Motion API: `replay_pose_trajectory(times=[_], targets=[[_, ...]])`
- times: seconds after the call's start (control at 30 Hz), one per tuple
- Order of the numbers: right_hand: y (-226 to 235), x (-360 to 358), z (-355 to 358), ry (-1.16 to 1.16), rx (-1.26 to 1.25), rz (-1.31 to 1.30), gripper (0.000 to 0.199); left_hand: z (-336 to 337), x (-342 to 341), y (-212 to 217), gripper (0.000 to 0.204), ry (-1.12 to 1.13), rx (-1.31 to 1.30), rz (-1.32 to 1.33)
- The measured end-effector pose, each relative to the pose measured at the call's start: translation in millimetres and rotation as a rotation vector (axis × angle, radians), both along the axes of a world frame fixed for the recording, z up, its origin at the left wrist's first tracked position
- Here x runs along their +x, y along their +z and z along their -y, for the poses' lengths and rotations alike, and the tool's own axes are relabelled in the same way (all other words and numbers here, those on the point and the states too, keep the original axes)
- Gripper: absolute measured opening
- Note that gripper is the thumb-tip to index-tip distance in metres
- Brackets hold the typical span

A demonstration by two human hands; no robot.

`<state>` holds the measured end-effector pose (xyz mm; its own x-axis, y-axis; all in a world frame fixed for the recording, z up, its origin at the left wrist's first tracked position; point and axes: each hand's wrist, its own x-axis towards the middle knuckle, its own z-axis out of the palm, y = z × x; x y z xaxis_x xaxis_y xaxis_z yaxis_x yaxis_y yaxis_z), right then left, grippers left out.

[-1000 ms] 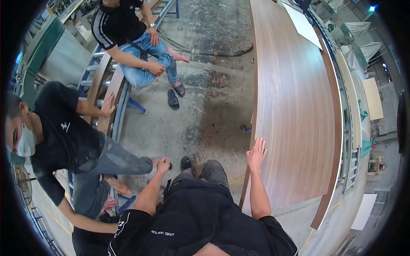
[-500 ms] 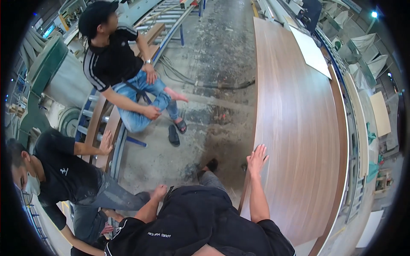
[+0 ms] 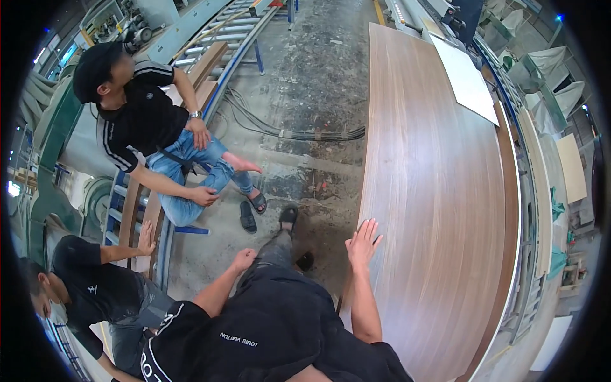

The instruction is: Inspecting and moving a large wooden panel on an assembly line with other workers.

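Observation:
My right hand (image 3: 363, 244) lies on the left edge of a big wood-grain panel (image 3: 433, 191), fingers stretched out over its top face. The panel is brown, smooth and long, stretching away from me. Beside my left thigh hangs my left hand (image 3: 244, 260), its fingers curled in a loose fist with nothing seen in them. A white sheet (image 3: 463, 76) rests over the panel's far right part.
One person (image 3: 146, 121) sits on the roller conveyor (image 3: 216, 95) to the left. Another person (image 3: 95, 286) stands nearer, a hand on brown boards (image 3: 151, 216). Black cables (image 3: 286, 134) cross the floor ahead. Loose sandals (image 3: 247, 218) lie by the seated person's feet.
My body has turned and one foot has stepped forward. My right hand still rests at the panel's edge; my left hand remains curled near my thigh. The nearer person has shifted down in view.

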<state>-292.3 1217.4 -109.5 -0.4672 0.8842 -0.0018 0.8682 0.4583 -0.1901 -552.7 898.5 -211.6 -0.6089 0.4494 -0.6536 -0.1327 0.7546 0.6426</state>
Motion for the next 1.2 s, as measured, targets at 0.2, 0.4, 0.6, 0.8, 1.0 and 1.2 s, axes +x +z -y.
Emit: replay_pose_trajectory(times=[0.2,0.4,0.6,0.8,1.0,1.2], targets=[[3.7,-10.3,-15.5,0.003,0.034,0.035,0.07,-51.8,-41.5,-20.3,0.031,-0.181,-0.118,0.05],[10.1,-58.7,-71.9,0.039,-0.058,0.021,0.07,-125.0,-95.8,-67.7,0.033,-0.262,-0.037,0.004],[2.8,-108.5,-153.1,0.012,-0.029,0.019,0.069,-228.8,-157.8,-64.7,0.027,-0.143,0.24,0.02],[3.0,-163.6,-240.8,0.045,-0.008,0.062,0.068,-270.1,-224.2,-76.7,0.023,0.149,0.216,0.212],[8.0,-213.8,-322.7,0.039,-0.037,0.067,0.067,-263.2,-247.8,-81.2,0.022,0.334,0.162,0.262],[1.9,-273.1,-416.7,0.065,-0.024,0.069,0.066,-244.7,-242.7,-88.5,0.023,0.231,-0.032,0.296]])
